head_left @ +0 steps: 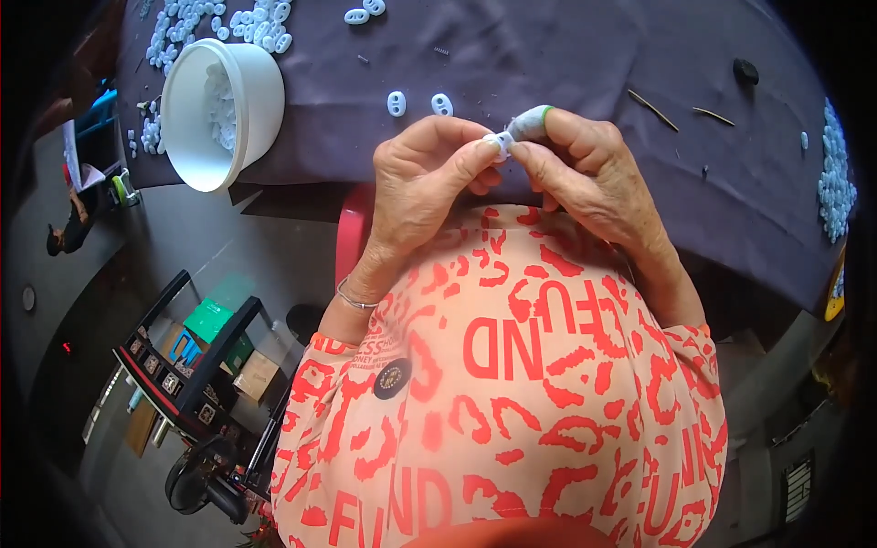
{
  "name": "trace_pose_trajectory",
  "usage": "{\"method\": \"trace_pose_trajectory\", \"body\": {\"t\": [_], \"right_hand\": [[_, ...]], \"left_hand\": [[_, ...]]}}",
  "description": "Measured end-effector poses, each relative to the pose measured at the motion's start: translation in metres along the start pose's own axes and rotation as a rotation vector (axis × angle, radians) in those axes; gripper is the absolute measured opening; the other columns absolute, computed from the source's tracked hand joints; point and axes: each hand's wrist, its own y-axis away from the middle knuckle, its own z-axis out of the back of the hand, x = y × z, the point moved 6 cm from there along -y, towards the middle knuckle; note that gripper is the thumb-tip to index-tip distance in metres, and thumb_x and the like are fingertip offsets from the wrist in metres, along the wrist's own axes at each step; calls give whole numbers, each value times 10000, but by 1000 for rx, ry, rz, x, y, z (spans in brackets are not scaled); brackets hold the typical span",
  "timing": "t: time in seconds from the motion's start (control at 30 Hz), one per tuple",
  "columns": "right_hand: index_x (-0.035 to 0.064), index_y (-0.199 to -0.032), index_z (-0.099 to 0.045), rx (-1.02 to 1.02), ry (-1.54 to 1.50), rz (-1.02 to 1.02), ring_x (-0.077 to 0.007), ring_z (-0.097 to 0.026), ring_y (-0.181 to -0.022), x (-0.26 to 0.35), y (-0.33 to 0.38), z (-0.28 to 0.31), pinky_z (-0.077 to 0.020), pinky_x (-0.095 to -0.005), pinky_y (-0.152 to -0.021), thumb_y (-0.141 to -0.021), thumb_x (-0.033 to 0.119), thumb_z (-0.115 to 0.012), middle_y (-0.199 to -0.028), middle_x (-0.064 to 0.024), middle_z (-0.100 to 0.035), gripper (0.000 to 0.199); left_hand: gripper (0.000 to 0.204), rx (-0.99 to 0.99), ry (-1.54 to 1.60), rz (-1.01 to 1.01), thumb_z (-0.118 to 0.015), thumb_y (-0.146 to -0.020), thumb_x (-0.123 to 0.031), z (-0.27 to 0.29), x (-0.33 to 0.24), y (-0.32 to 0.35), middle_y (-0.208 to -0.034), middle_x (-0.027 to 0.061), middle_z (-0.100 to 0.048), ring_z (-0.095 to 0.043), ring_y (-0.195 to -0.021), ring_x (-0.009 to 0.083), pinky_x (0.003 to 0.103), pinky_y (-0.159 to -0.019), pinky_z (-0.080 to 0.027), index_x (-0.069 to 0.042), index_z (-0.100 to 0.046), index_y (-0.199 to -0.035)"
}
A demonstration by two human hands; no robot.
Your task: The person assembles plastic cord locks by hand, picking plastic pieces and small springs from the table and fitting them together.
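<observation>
Near the front edge of the table, a small whitish plastic cord lock [501, 144] is pinched between both hands. My left hand [411, 173] grips it from one side with thumb and index finger. From the other side, my right hand [589, 169] closes thumb and index finger on it; a white wrap with a green edge covers that index fingertip. The fingers hide much of the piece. Just beyond lie two loose oval cord locks, one on the left [396, 103] and one on the right [442, 105], each showing two holes.
A white tub [267, 99] with small pale pieces inside tilts at the left. Behind it lie many pale ovals [265, 23]; small pale parts [836, 173] are heaped far right. A tiny spring [441, 51], two thin sticks [653, 110] and a black lump [745, 72] rest on the dark cloth.
</observation>
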Motion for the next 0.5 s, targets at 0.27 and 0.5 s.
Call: {"method": "trace_pose_trajectory", "body": {"t": [0.27, 0.5], "right_hand": [[4, -856, -593, -37, 24, 36, -32, -431, -532, -1, 6, 0, -348, -199, -460, -893, 109, -554, -601, 27, -504, 118], [-22, -816, -580, 40, 117, 87, -37, -387, -508, 7, 4, 1, -315, -225, -456, -872, 62, -558, -549, 12, -480, 103]], "left_hand": [[139, 23, 40, 8, -650, -837, -97, -3, 2, 0, -794, 61, -658, -627, -686, 97, 199, -598, -508, 5, -637, -930], [113, 18, 15, -6, -637, -836, -53, -4, 3, 5, -814, 80, -661, -618, -677, 95, 203, -598, -512, 20, -628, -921]]}}
